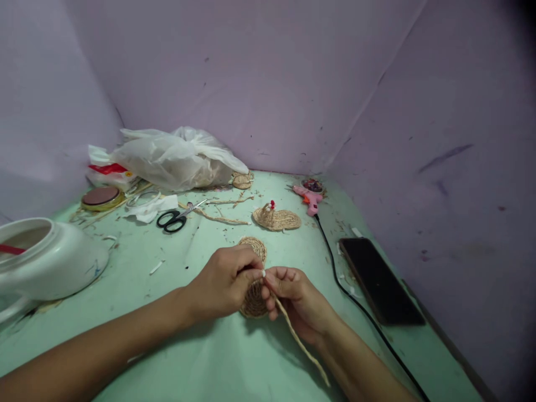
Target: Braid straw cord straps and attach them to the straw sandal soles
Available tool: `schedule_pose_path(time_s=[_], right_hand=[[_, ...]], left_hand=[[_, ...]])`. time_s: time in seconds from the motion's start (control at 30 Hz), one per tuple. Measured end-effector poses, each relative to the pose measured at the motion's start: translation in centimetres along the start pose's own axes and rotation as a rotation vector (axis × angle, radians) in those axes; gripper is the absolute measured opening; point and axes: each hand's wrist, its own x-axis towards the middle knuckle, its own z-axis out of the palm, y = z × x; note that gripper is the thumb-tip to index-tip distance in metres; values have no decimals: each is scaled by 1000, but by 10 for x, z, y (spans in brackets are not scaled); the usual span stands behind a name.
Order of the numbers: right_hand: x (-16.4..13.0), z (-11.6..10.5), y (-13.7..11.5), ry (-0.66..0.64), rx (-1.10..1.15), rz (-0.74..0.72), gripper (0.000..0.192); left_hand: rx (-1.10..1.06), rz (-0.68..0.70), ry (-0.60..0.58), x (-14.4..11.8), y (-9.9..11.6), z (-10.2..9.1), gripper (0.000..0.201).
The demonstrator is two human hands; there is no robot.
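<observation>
My left hand [230, 279] is closed, its thumb and fingertips pinching the white-tipped end of a twisted straw-coloured cord. My right hand [299, 298] meets it there, fingers closed around the same cord [295, 332], whose loose length trails down to the lower right. Beneath and behind both hands is a coiled rope slipper sole [253, 247]; its middle is hidden by the fingers, and I cannot tell whether they also grip it. A finished-looking miniature rope slipper [278, 219] with a small red and white trim lies farther back on the green tabletop [201, 357].
Black-handled scissors [172, 221] and cord pieces [224, 218] lie at back left. A pink glue gun [309, 200] trails a black cable [335, 268] beside a phone [381, 282]. At left are a white pot [71, 262], a round tin [100, 196] and a plastic bag [176, 159].
</observation>
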Motion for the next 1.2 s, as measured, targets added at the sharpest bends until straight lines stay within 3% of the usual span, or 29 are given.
schedule_pose_path(time_s=[0.17,0.3,0.5,0.67,0.93,1.07,1.2], right_hand=[[-3,5,7,158,-289,-261,25],[-3,4,12,260,-609,-489,19],[2,8,13,324,-328,-376,23],[4,9,14,317,-262,-324,26],[4,10,10,310,-406,-363,25],[5,6,10,264,-430,-310,25],[7,0,12,320,-486,-360,22]], left_hand=[[82,77,28,-6,3,2,14],[133,-1,55,-8,7,6,15],[-356,-386,50,2,5,6,10],[-364,-434,88,3,2,6,10],[-275,-433,49,4,2,3,13],[-354,-472,45,6,1,3,15],[-388,-496,30,6,-1,3,17]])
